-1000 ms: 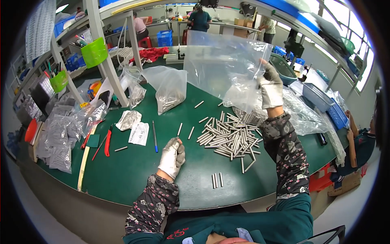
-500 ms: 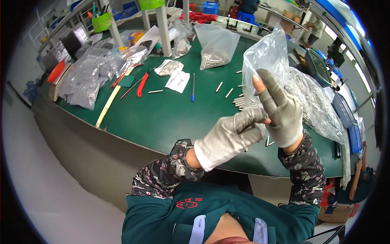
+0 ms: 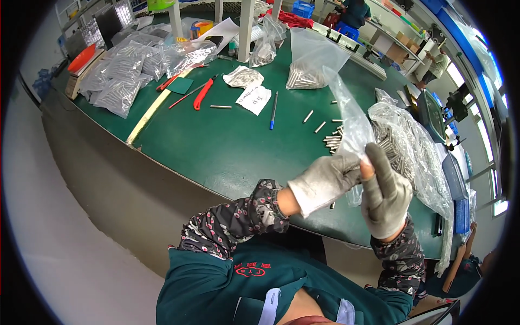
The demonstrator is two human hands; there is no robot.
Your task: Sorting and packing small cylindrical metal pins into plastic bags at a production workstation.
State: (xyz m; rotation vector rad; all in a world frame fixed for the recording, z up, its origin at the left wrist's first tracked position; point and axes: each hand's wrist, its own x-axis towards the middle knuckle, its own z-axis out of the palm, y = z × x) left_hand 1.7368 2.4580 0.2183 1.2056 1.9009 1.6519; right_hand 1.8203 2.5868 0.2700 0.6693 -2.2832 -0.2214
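Both my hands wear grey-white gloves and meet close to my chest on a clear plastic bag (image 3: 352,122) that stands up from them. My left hand (image 3: 325,181) pinches the bag's lower edge from the left. My right hand (image 3: 385,195) grips the same edge from the right, one finger stretched upward. Behind the bag, loose metal pins (image 3: 330,140) lie on the green table (image 3: 227,146), partly hidden by the bag and by crumpled clear plastic (image 3: 417,151).
A blue pen (image 3: 273,110), a white paper slip (image 3: 253,99), red cutters (image 3: 203,93), a yellow ruler (image 3: 149,111) and bags of pins (image 3: 122,81) lie further back. A half-filled bag (image 3: 309,65) stands at the far edge. Another person sits at the back.
My left hand has come up from the table to the bag that my right hand held up. Both hands have drawn it close to my body, and my head has tilted down.
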